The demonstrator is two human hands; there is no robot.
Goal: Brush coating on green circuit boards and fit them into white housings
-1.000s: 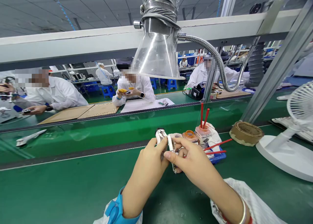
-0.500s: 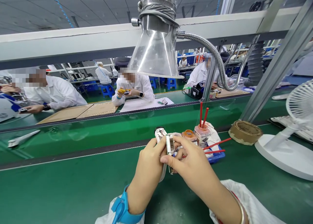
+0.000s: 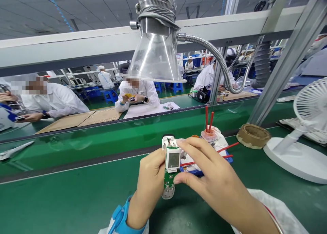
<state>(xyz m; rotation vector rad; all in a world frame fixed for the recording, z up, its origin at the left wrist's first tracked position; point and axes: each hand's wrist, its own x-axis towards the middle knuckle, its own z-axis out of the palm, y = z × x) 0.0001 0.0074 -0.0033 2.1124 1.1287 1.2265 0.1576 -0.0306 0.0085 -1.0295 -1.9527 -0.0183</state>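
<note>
My left hand is closed around a slim white device housing, held upright above the bench. A green circuit board with a small grey display in a white frame lies over the housing, facing me. Thin wires show at the housing's dark-tipped upper end. The thumb and fingertips of my right hand grip the board's right edge, thumb low and index finger near the top. Left-hand fingertips are hidden behind the device.
Behind my right hand stands a blue tray with a bottle and red sticks. A tape roll and a white fan are at right. A clear extraction hood hangs above. Co-workers sit across the green partition.
The device has turned so the board and display face me, where they were edge-on before. My right hand has opened wider along the board's edge. The view has shifted slightly right.
</note>
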